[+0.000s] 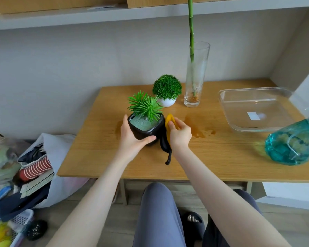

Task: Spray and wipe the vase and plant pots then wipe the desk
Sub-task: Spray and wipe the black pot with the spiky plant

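— What's going on with the black pot (146,130)?

— The left hand (132,138) is wrapped round its near side, thumb across the front, holding it steady on the worktop (100,154). I'd say that's so it won't slide or tip under the rubbing.

— And the other hand?

— The right hand (179,133) has its fingers pinched on a yellow cloth (169,120), pressing it against the pot's right wall. A dark part of the cloth (165,148) hangs down from that hand and trails onto the wood. So both hands are closed on something, one on the pot, one on the cloth.

— Where are the rest of the things?

— The white pot (168,102) with the round green bush sits just behind, and the glass vase (194,81) with the tall stem is beside that, towards the wall. The blue spray bottle (291,143) stands well off to the right, near the front edge, put aside while the wiping goes on, I suppose. Behind it is a clear glass dish (253,107).

— Is the wood wet?

— There are damp patches (197,130) to the right of the black pot, and a smaller one on its left. Spray that missed, I'd guess. My reading is that the worktop wipe is left for last.

— Has the white pot or vase been done?

— I can't tell from here.
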